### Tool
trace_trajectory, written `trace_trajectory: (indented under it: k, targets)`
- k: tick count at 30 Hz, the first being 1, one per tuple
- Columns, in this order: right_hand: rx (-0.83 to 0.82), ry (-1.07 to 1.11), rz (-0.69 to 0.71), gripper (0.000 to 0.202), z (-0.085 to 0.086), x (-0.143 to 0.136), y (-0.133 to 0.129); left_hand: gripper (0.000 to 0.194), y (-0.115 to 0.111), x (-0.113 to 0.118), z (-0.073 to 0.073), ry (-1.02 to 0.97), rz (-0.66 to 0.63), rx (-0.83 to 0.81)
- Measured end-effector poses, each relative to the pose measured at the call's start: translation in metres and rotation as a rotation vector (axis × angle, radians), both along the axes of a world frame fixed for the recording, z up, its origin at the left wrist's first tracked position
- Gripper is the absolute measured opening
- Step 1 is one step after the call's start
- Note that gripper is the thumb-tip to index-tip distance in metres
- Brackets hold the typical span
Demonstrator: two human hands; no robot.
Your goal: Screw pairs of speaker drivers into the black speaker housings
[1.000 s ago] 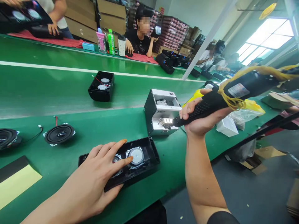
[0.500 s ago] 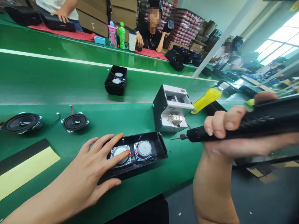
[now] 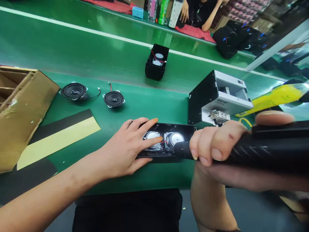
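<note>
Extending in from the right, a black screwdriver [image 3: 267, 146] is grasped by the right hand [image 3: 217, 146], with the fingers wrapped around its body. The tool's front end is held over the open black housing [image 3: 166, 128]; tip contact cannot be told. The housing's left end is covered by the left hand [image 3: 130, 145], with its fingers spread and unclenched and its thumb laid along the near wall. Two speakers [image 3: 177, 138] are seated inside the housing. To the left, a yellow strip [image 3: 62, 138] is placed beside a cardboard box [image 3: 26, 109]. Farther back, two loose speakers [image 3: 114, 99] are set near each other; a silver-and-black machine [image 3: 204, 100] is positioned to the right. Beyond, a second housing [image 3: 154, 72] is placed.
</note>
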State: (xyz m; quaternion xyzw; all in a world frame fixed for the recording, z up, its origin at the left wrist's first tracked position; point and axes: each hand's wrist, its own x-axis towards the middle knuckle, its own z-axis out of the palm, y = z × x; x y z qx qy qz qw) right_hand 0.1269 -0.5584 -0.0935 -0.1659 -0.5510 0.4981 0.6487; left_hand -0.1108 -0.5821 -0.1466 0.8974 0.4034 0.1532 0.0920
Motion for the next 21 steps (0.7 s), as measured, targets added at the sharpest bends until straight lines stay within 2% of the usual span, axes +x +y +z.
trace_trajectory:
  k: [1,4,7,14,21]
  targets:
    - [-0.002,0.018,-0.035,0.017,-0.004,-0.006,0.001,0.059,0.000,0.000,0.000,0.002,-0.001,-0.002]
    - [0.007,-0.020,-0.060,0.036,-0.012,-0.013,0.002,0.059,0.000,0.001,0.001,0.007,0.000,-0.012]
    - [-0.013,-0.009,-0.031,0.017,-0.013,-0.012,0.002,0.058,0.000,0.002,0.002,0.011,0.003,-0.023]
    - [-0.025,-0.010,0.034,0.034,-0.015,-0.008,0.005,0.058,0.000,0.002,0.002,0.007,0.010,-0.031]
    - [-0.059,-0.002,0.035,0.030,-0.015,-0.012,0.005,0.056,0.000,0.002,0.002,0.013,0.004,-0.030]
